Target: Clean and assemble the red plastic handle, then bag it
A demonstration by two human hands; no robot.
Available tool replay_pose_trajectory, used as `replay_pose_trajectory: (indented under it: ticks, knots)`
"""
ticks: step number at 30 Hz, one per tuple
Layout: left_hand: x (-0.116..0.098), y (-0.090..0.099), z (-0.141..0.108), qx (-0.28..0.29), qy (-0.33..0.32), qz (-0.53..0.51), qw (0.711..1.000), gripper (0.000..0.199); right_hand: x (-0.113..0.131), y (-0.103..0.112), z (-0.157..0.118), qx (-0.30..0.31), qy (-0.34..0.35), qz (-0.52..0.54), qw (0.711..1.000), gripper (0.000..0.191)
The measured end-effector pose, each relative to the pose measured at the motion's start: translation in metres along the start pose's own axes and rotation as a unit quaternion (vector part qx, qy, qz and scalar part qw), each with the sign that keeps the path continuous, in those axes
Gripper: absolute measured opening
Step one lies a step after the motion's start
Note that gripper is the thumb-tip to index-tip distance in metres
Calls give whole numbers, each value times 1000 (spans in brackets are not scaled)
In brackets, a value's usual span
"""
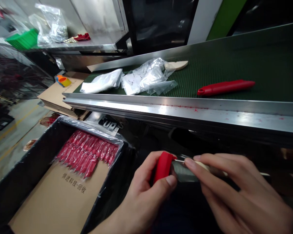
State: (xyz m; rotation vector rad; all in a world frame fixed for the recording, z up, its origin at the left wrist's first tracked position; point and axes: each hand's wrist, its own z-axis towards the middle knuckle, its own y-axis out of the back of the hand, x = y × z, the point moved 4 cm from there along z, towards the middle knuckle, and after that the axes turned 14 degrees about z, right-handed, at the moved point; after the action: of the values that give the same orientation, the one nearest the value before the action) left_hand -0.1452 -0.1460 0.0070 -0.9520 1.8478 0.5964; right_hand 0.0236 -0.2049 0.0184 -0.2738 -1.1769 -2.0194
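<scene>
My left hand is closed around a red plastic part, thumb on its near side. In my right hand is a slim trimming knife with a pale handle, pinched between thumb and fingers. Its thin metal tip meets the upper right edge of the red part, where a small red bit sticks out. The far end of the part is hidden by my left hand. Beyond my hands, a long red plastic piece lies on the green conveyor belt.
Plastic bags and a pale beige piece rest on the belt, behind its metal rail. At lower left, a black crate holds cardboard and several bagged red parts. A tape roll sits on stacked cardboard near a fan.
</scene>
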Motion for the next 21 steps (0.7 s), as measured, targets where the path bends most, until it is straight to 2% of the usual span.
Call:
replay_pose_trajectory:
  ticks: [6,10,14,17,19,21]
  knots:
    - [1,2,1,-7,-7,16,1000,25,0,-3,3,-21,-30,-2,999,45]
    - [4,0,0,24,2,-6,1000,28,2,-4,5,-67,-59,0,996,35]
    - [7,-1,4,51,18,-107,993,33,4,-4,8,-79,-64,11,995,35]
    - [9,-5,8,86,0,-180,980,35,2,-2,6,-79,-63,18,995,34]
    - [12,-8,9,127,-10,-236,964,34,0,-1,4,-74,-58,25,995,35]
    - [18,-11,10,182,-2,-304,935,32,-1,-1,3,-57,-41,33,997,41]
